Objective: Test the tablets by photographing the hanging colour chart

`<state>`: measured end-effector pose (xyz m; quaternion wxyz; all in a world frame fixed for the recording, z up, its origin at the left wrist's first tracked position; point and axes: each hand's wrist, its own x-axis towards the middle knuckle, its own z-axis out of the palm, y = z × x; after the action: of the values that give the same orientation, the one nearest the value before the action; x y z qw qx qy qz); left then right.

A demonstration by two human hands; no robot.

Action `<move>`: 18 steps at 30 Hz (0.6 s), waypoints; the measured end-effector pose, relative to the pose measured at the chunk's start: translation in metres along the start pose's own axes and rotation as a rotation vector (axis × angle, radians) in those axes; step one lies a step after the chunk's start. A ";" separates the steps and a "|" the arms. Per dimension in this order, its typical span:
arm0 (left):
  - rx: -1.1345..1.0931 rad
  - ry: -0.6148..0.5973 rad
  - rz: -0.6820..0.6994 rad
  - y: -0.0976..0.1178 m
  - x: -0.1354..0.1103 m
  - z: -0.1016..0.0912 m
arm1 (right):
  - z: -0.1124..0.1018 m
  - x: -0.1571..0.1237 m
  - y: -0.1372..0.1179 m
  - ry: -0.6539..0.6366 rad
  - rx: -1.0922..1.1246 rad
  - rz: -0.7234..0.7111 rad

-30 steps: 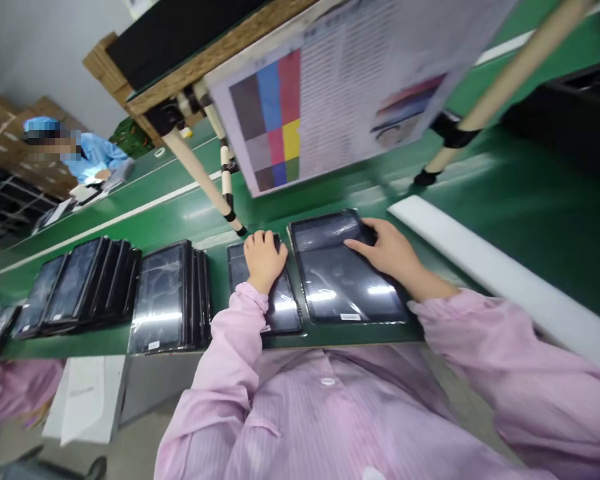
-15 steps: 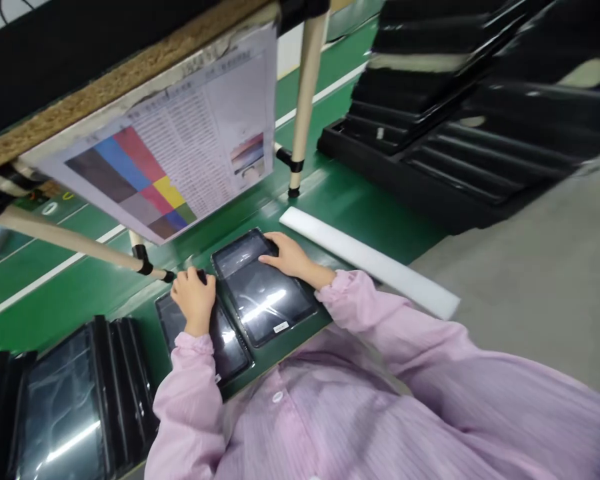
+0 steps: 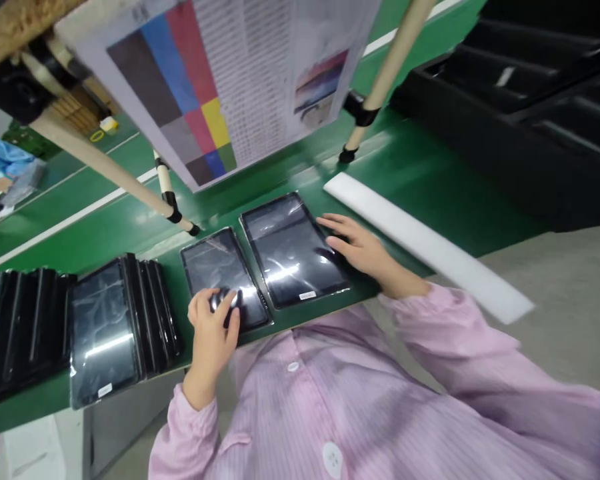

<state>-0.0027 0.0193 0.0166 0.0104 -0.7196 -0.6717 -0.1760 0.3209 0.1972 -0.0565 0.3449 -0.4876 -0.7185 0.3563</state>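
Note:
Two bagged black tablets lie flat side by side on the green belt in front of me. My left hand (image 3: pixel 213 320) rests on the near end of the smaller left tablet (image 3: pixel 216 263), fingers curled round a small dark object that I cannot make out. My right hand (image 3: pixel 356 247) lies with fingers stretched out on the right edge of the larger right tablet (image 3: pixel 290 248).
Stacks of bagged tablets (image 3: pixel 115 320) stand on edge to the left. A white foam strip (image 3: pixel 425 243) lies right of my right hand. A colour chart sheet (image 3: pixel 230 73) hangs overhead on cream poles (image 3: pixel 380 80). Black trays (image 3: pixel 520 100) fill the far right. A person in blue (image 3: pixel 0 163) sits far left.
My left hand slid from the far end of the left tablet to its near end. My right hand shifted to the right tablet's edge and its fingers spread. The camera view swung.

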 end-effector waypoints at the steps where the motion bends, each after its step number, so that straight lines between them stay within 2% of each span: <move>1: 0.020 -0.037 -0.010 -0.003 -0.015 -0.004 | -0.005 -0.012 -0.002 -0.009 -0.041 -0.016; 4: 0.020 -0.109 -0.045 -0.014 -0.049 -0.010 | -0.018 -0.045 -0.014 -0.037 -0.196 -0.117; 7: -0.045 -0.077 -0.053 -0.021 -0.067 -0.007 | -0.021 -0.062 -0.028 -0.124 -0.312 -0.237; 9: -0.086 -0.039 -0.050 -0.025 -0.069 -0.002 | -0.015 -0.061 -0.036 -0.227 -0.341 -0.287; 12: -0.113 -0.001 -0.079 -0.035 -0.052 0.010 | -0.001 -0.040 -0.041 -0.324 -0.350 -0.285; 14: -0.089 0.056 -0.196 -0.047 -0.032 0.017 | 0.008 -0.016 -0.040 -0.225 -0.373 -0.202; 16: -0.077 0.122 -0.374 -0.060 -0.013 0.024 | 0.011 0.007 -0.038 -0.003 -0.389 -0.073; 18: -0.156 0.159 -0.509 -0.071 -0.002 0.028 | 0.011 0.022 -0.033 0.189 -0.337 0.008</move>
<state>-0.0648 0.0318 -0.0259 -0.0371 -0.5101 -0.8124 -0.2801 0.2905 0.2072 -0.0309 0.3229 -0.5727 -0.7304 0.1852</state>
